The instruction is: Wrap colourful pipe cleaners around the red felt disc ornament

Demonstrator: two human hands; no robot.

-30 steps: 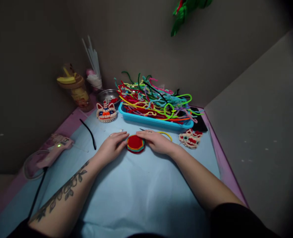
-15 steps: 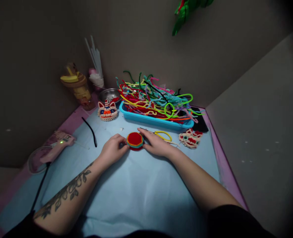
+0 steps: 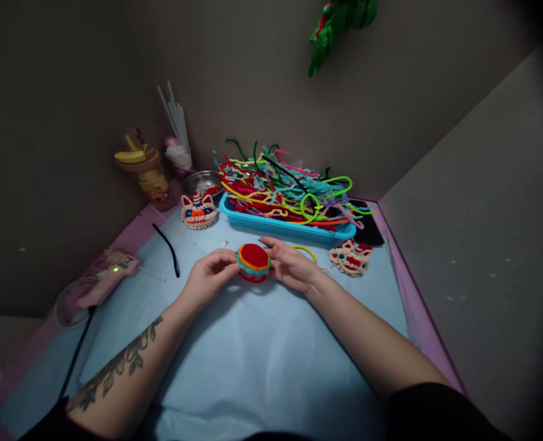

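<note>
A round coiled pipe-cleaner disc [image 3: 253,261], red in the middle with orange, yellow and teal rings, is held between both hands just above the light blue mat [image 3: 253,367]. My left hand [image 3: 209,277] pinches its left edge with curled fingers. My right hand [image 3: 290,264] grips its right edge. A loose red loop hangs under the disc. Behind my right hand lies a yellow pipe-cleaner loop [image 3: 305,251].
A blue tray [image 3: 289,226] piled with coloured pipe cleaners stands at the back. Two woven lion faces lie at back left [image 3: 198,211] and right [image 3: 352,257]. A black pipe cleaner [image 3: 168,245], a pink glue gun [image 3: 108,278], a metal bowl [image 3: 200,180] and a cup [image 3: 145,168] sit left.
The disc lay flat on the mat under both hands; now both hands have lifted and tilted it slightly off the mat, with fingers closed on its edges.
</note>
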